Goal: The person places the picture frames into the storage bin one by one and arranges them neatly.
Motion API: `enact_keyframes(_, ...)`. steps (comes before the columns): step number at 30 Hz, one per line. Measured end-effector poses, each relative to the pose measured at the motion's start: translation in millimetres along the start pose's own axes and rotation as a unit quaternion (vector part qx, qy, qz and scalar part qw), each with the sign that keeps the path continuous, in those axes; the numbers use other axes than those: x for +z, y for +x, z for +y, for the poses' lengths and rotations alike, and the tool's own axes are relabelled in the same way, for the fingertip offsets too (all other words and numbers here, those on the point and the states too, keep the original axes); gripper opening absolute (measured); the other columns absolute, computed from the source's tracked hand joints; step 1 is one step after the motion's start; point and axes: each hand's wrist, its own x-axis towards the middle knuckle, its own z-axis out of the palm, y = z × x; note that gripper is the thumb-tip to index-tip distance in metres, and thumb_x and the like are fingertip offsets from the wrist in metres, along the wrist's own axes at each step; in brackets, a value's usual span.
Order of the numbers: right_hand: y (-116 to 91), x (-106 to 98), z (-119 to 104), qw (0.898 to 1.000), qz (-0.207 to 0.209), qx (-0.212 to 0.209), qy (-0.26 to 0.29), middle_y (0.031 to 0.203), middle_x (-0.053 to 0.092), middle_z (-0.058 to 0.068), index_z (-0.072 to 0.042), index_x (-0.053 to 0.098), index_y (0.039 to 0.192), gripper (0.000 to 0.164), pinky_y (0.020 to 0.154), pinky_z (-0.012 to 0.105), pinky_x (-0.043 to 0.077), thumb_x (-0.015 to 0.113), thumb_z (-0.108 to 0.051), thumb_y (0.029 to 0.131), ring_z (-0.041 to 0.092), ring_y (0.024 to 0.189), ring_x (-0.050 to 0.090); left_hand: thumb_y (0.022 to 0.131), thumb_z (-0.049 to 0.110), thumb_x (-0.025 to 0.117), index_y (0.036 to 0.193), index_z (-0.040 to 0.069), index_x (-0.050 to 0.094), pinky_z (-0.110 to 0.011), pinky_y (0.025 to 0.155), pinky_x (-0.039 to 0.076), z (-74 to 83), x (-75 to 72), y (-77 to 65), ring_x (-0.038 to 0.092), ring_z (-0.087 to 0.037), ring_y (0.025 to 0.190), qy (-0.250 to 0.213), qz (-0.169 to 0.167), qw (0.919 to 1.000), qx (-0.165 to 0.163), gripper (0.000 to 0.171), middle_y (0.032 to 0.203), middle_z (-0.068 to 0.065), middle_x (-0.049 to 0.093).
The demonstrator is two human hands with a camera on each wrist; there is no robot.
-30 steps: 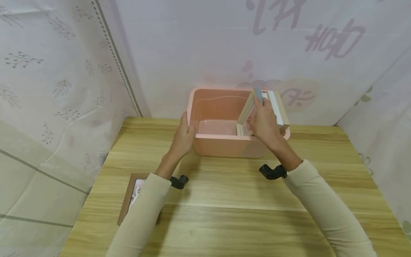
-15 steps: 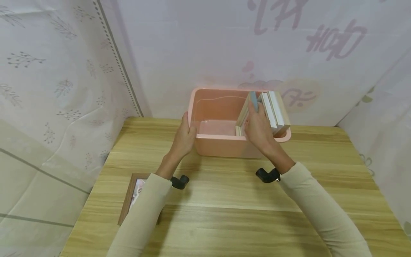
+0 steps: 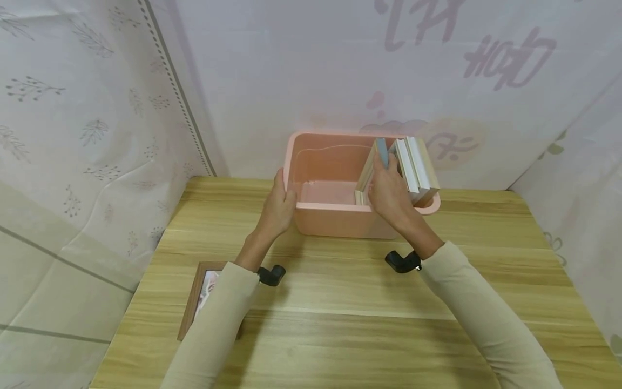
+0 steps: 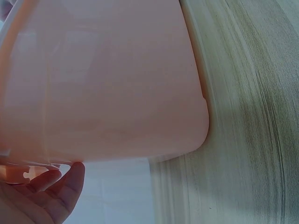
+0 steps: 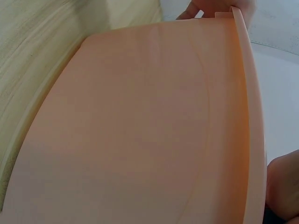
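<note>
A pink plastic bin [image 3: 340, 221] stands on the table against the back wall. My left hand [image 3: 278, 208] grips the rim at its left end; in the left wrist view the fingers [image 4: 70, 186] curl under that rim. At the bin's right side my right hand [image 3: 390, 192] holds a light-wood picture frame [image 3: 367, 172] with a grey-blue strip along its top, standing on edge and slightly tilted. To the right of that hand, white frames [image 3: 407, 165] and a light-wood frame [image 3: 427, 165] stand on edge, leaning. The right hand's lower fingers are hidden inside the bin.
A brown picture frame [image 3: 195, 300] lies on the wooden table [image 3: 340, 324] at the front left, partly under my left sleeve. The bin's left part [image 3: 325, 192] shows bare floor. Patterned wall cloth [image 3: 272, 70] rises directly behind the bin.
My right hand has shifted slightly left and down with the light-wood picture frame, widening the gap to the white frames. The left hand has stayed on the rim.
</note>
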Motion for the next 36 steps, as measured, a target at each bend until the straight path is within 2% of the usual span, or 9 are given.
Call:
enact_keyframes(2,1,0,-1,1.0,-0.003,0.001,-0.016,0.15,0.021,0.043,0.008,0.025,0.152,0.07,0.062,0.049,0.055,0.054,0.004,0.088,0.046,0.083,0.063,0.103,0.025,0.03,0.154,0.007,0.021,-0.054,0.103,0.042,-0.1,0.2,0.2,0.051,-0.036,0.125,-0.002,0.0,1.0,0.002,0.055,0.139,-0.021,0.048)
enact_keyframes(4,2,1,-2,0.999,-0.011,0.005,-0.037,0.153,0.016,0.042,0.008,0.021,0.153,0.07,0.076,0.054,0.055,0.053,0.001,0.091,0.052,0.108,0.058,0.103,0.023,0.03,0.154,0.006,0.021,-0.054,0.104,0.042,-0.7,0.6,0.4,0.051,-0.036,0.125,-0.002,0.002,1.0,0.003,0.054,0.139,-0.021,0.048)
enact_keyframes(7,1,2,-3,0.996,-0.011,-0.006,-0.087,0.153,0.018,0.041,0.011,0.023,0.152,0.068,0.096,0.061,0.047,0.054,-0.001,0.092,0.055,0.137,0.031,0.103,0.021,0.031,0.153,0.006,0.022,-0.054,0.104,0.042,-1.3,1.1,0.9,0.051,-0.036,0.125,0.0,0.006,1.0,0.004,0.053,0.139,-0.021,0.049)
enact_keyframes(9,0,3,-4,0.992,-0.012,-0.019,-0.121,0.152,0.02,0.04,0.014,0.026,0.149,0.064,0.106,0.062,0.037,0.053,-0.002,0.093,0.055,0.144,0.017,0.103,0.02,0.032,0.153,0.006,0.022,-0.054,0.105,0.041,-1.2,1.3,1.1,0.051,-0.035,0.125,0.0,0.007,1.0,0.004,0.053,0.139,-0.021,0.049)
enact_keyframes(14,1,2,-5,0.985,-0.028,-0.035,-0.166,0.153,0.023,0.038,0.019,0.028,0.145,0.055,0.117,0.061,0.017,0.045,-0.004,0.098,0.054,0.146,0.009,0.102,0.019,0.031,0.154,0.006,0.021,-0.054,0.103,0.042,-1.6,1.2,1.2,0.051,-0.033,0.122,-0.002,0.005,1.0,0.002,0.054,0.138,-0.021,0.049)
enact_keyframes(21,1,-2,-3,0.978,-0.069,-0.012,-0.198,0.157,0.016,0.035,0.016,0.023,0.149,0.057,0.117,0.065,0.008,0.036,-0.013,0.101,0.051,0.148,0.002,0.102,0.019,0.031,0.153,0.005,0.02,-0.054,0.101,0.043,-2.0,1.0,0.6,0.051,-0.031,0.118,-0.002,0.0,1.0,0.001,0.055,0.135,-0.021,0.049)
enact_keyframes(25,-1,-7,-2,0.975,-0.084,-0.002,-0.204,0.159,0.013,0.034,0.015,0.021,0.15,0.062,0.116,0.066,0.005,0.041,-0.017,0.1,0.05,0.148,-0.002,0.102,0.019,0.031,0.154,0.006,0.02,-0.054,0.104,0.041,-1.6,0.6,-0.3,0.05,-0.031,0.121,0.001,0.001,1.0,-0.002,0.055,0.136,-0.02,0.049)
enact_keyframes(30,-4,-14,6,0.975,-0.082,0.008,-0.205,0.159,0.015,0.031,0.014,0.022,0.15,0.072,0.116,0.067,0.008,0.054,-0.022,0.097,0.052,0.147,0.002,0.103,0.019,0.031,0.154,0.006,0.019,-0.054,0.105,0.041,-0.4,0.7,-0.7,0.05,-0.032,0.123,-0.003,-0.003,1.0,-0.001,0.055,0.138,-0.02,0.048)
enact_keyframes(36,-6,-18,14,0.981,-0.075,0.006,-0.177,0.159,0.019,0.029,0.007,0.023,0.153,0.069,0.116,0.066,0.011,0.049,-0.025,0.098,0.054,0.146,0.008,0.102,0.018,0.031,0.155,0.007,0.017,-0.053,0.107,0.04,0.4,0.3,-0.8,0.049,-0.034,0.125,-0.006,-0.001,1.0,-0.002,0.056,0.139,-0.021,0.047)
